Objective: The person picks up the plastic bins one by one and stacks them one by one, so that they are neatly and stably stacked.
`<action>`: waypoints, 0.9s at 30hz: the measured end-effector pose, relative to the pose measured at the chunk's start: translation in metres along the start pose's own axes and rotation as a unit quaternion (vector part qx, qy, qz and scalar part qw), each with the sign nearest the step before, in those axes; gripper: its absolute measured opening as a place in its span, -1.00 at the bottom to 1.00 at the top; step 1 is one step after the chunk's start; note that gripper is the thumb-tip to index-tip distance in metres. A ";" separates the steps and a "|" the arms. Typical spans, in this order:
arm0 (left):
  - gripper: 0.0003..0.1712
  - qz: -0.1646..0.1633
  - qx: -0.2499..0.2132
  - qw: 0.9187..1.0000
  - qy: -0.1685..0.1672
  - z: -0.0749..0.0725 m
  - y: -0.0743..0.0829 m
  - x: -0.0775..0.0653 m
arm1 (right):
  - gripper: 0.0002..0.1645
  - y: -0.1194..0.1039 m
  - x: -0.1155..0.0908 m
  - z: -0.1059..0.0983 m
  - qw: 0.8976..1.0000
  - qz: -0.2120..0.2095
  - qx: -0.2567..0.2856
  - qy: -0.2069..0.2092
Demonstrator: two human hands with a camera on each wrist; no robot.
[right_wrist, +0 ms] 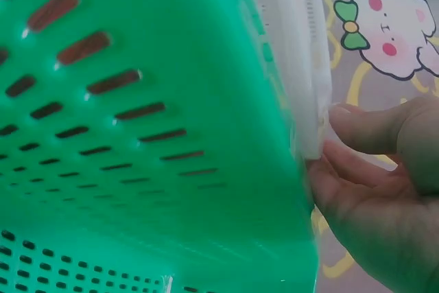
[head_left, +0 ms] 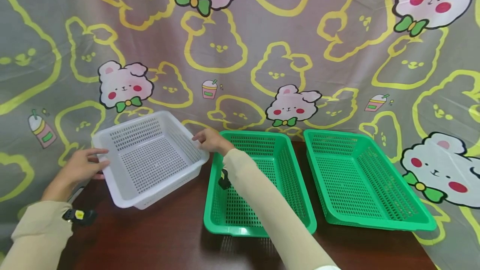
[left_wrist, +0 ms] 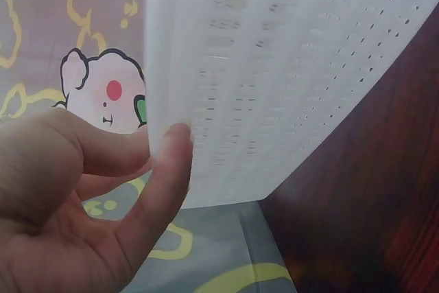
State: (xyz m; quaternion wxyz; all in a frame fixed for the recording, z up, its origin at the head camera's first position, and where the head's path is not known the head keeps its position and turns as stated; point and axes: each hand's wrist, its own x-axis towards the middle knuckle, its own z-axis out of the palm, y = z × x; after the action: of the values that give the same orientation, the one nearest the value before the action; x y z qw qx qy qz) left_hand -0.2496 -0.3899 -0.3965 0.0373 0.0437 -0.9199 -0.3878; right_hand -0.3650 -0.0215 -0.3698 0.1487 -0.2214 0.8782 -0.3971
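Note:
A white plastic basket (head_left: pixel 155 163) with slotted walls and floor sits at the left in the head view, turned at an angle. My left hand (head_left: pixel 80 168) pinches its left rim; in the left wrist view the thumb and fingers (left_wrist: pixel 175 162) close on the edge of the white wall. At the opposite side, my right hand (head_left: pixel 211 141) grips the right rim, its wrist over the far left corner of a green basket (head_left: pixel 243 230). The right wrist view shows thumb and fingers (right_wrist: pixel 363 128) at the white rim, right beside the green wall.
A second green basket (head_left: pixel 341 186) lies to the right, slightly angled. All three are on a dark reddish-brown wooden table (head_left: pixel 168 236). Behind it hangs a grey cloth (head_left: pixel 240 84) printed with cartoon rabbits. My right forearm crosses over the middle green basket.

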 end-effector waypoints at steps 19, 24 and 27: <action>-0.39 0.031 0.014 0.999 0.005 -0.010 0.017 -0.012 | -0.45 0.000 -0.009 -0.021 0.996 -0.019 0.073 -0.056; -0.38 0.021 -0.002 1.000 0.004 -0.015 0.023 -0.015 | -0.47 0.001 -0.012 -0.027 0.994 -0.022 0.085 -0.070; -0.36 0.019 -0.019 1.000 -0.002 -0.018 0.026 -0.018 | -0.48 0.002 -0.014 -0.033 0.992 -0.027 0.097 -0.077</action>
State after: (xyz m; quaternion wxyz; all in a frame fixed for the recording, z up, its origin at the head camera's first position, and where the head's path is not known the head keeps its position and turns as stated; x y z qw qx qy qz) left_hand -0.2314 -0.3826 -0.3654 0.0436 0.0242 -0.9130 -0.4048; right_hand -0.3676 0.0078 -0.3489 0.2265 -0.2592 0.8151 -0.4660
